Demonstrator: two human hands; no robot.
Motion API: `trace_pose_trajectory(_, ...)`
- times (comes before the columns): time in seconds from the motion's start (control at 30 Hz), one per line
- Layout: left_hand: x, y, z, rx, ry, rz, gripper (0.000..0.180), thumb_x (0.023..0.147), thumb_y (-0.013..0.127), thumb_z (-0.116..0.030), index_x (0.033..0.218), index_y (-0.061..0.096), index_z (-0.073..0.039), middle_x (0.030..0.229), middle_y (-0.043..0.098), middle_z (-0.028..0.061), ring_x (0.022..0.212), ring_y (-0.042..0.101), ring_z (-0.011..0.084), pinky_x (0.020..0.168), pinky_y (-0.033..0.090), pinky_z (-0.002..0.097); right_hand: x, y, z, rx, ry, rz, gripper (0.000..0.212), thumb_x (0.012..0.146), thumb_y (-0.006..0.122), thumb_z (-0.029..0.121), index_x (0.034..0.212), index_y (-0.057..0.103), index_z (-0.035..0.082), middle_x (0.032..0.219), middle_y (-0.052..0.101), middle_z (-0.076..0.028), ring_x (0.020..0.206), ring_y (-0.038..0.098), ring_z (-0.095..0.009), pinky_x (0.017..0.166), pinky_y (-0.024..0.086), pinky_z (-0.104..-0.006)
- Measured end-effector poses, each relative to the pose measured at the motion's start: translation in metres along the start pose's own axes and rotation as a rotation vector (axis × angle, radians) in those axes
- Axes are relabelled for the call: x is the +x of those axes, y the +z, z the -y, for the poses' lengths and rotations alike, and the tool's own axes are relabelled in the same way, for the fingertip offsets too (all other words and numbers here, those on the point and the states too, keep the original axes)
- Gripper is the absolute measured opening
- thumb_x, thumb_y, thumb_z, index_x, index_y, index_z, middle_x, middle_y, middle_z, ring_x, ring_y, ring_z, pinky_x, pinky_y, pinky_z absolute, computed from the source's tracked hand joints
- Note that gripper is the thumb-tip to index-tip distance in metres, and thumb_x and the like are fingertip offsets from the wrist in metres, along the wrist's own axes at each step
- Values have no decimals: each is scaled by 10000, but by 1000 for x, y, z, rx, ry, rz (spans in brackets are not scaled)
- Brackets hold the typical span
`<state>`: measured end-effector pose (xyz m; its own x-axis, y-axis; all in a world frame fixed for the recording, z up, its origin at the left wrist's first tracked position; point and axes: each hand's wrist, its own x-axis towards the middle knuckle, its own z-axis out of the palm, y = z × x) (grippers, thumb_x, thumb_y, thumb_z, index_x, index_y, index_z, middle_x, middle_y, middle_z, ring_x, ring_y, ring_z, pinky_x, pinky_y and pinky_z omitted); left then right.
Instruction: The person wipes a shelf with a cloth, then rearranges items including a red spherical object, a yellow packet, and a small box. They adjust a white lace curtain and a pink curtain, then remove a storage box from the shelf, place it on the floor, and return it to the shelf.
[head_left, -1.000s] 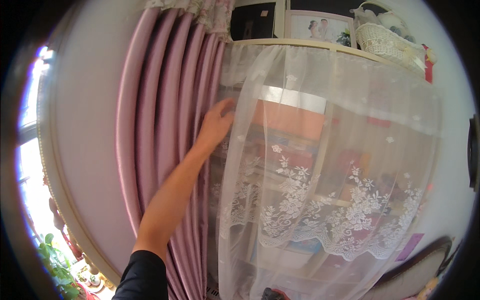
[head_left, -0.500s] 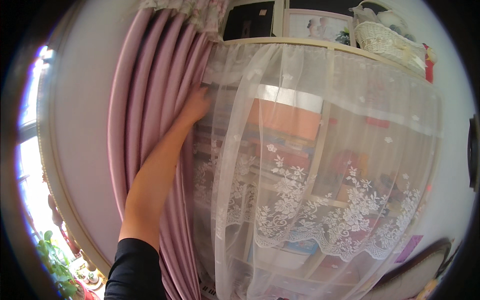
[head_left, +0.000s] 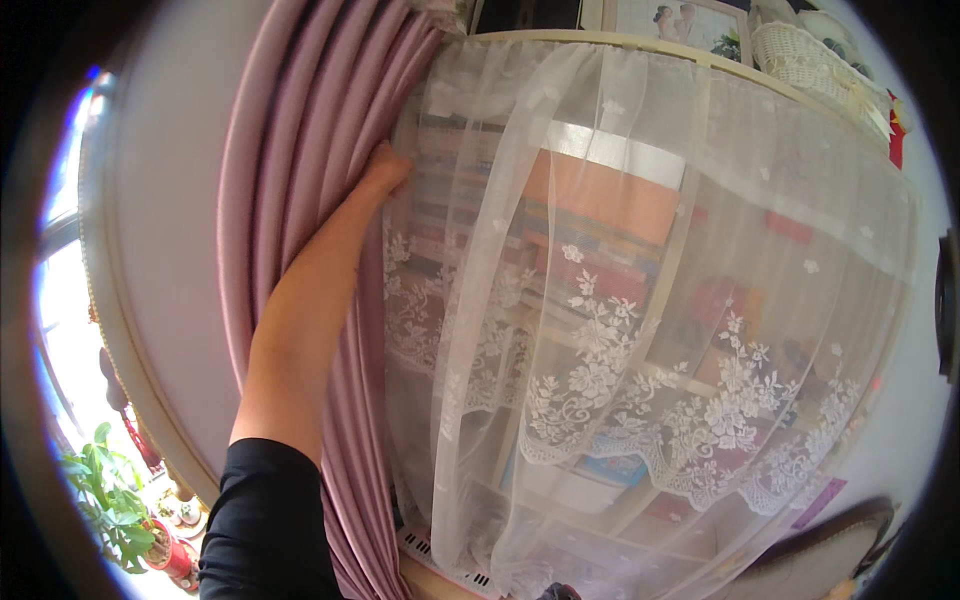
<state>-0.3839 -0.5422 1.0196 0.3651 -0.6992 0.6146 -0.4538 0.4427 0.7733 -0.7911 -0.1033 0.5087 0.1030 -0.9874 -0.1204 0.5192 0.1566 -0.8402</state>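
My left arm, in a black sleeve, reaches up from the lower left. My left hand (head_left: 387, 170) is closed at the left edge of a sheer white lace curtain (head_left: 480, 230), its fingers pinching the fabric, though the fingertips are partly hidden. Right beside the hand hangs a gathered pink curtain (head_left: 300, 200), with the forearm passing in front of its folds. White embroidered flowers and a scalloped hem run along the lower part of the lace. My right hand is out of the picture.
Behind the lace, shelves hold stacked books and an orange box (head_left: 605, 195). On top stand a framed photo (head_left: 675, 25) and a white wicker basket (head_left: 810, 65). Below lies a keyboard (head_left: 455, 570). At the left, a potted plant (head_left: 105, 490) stands by the bright window.
The view has tilted downward, so the shelf top sits higher and more of the keyboard shows. My left hand stays at the lace edge, whose left side looks more spread out.
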Motion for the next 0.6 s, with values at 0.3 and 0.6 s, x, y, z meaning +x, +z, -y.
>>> trace_pose_trajectory(0.3, -17, 4, -43, -374, 247, 104, 106, 853, 604, -112, 903, 667, -43, 791, 636, 29, 689, 592, 152, 630, 468, 322, 6, 6, 4, -79, -21, -8, 324, 967, 547, 143, 1263, 450, 53, 1075, 566, -124, 938, 574, -300, 807, 486, -433)
trace_pose_trajectory(0.6, -11, 10, -153, -1211, 265, 513, 132, 863, 548, -84, 911, 652, -18, 909, 654, 72, 848, 612, 194, 807, 501, 327, 13, 14, 12, -207, -58, -32, 267, 974, 537, 150, 1211, 465, 52, 1040, 564, -120, 908, 565, -298, 787, 480, -431)
